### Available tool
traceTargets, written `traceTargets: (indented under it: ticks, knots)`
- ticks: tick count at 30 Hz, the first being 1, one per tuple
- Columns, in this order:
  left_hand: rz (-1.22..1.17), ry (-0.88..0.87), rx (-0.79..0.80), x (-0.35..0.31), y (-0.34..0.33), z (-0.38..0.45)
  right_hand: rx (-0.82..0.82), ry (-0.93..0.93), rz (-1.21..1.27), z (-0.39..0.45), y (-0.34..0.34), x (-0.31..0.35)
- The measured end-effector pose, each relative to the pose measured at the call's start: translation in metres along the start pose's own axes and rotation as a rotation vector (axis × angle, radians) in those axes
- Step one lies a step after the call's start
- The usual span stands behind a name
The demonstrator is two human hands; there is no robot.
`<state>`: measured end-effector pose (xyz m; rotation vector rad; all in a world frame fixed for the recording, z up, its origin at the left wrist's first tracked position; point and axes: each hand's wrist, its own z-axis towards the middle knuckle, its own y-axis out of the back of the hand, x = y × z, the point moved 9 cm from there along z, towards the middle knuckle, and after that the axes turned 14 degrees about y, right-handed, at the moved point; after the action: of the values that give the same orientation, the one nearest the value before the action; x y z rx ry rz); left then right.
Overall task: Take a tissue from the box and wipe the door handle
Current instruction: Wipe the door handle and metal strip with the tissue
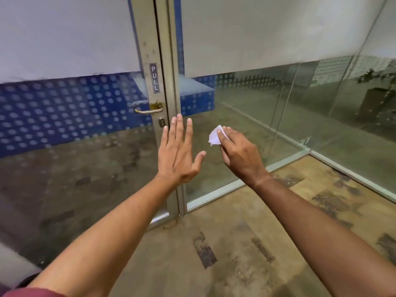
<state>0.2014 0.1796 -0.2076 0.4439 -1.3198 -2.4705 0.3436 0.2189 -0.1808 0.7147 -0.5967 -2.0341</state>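
Right hand (240, 155) fingers pinch tissue (215, 136) below door handle (147, 108); left hand (177, 153) spread flat, empty.

Office entrance, glass door (70, 129) with PULL sign (154, 78), glass partitions (257, 103)

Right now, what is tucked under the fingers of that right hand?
A crumpled white tissue sticks out past the fingers of the right hand. The hand hides the rest of it, so how much it holds cannot be seen.
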Motion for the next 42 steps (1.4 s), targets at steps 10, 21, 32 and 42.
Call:
traceTargets:
  ticks: [10, 21, 32, 42]
  knots:
    - [0.100, 0.178, -0.023, 0.118, -0.029, 0.040, -0.058, 0.077, 0.180, 0.090, -0.095, 0.040]
    - [0.219, 0.333, -0.012, 0.196, -0.087, 0.134, -0.111, 0.178, 0.318, 0.185, -0.218, 0.024]
    - [0.223, 0.369, -0.019, 0.253, -0.130, 0.206, -0.055, 0.163, 0.402, 0.255, -0.310, 0.018]
    - [0.185, 0.239, -0.085, 0.305, -0.167, 0.269, 0.085, 0.159, 0.366, 0.313, -0.384, 0.029]
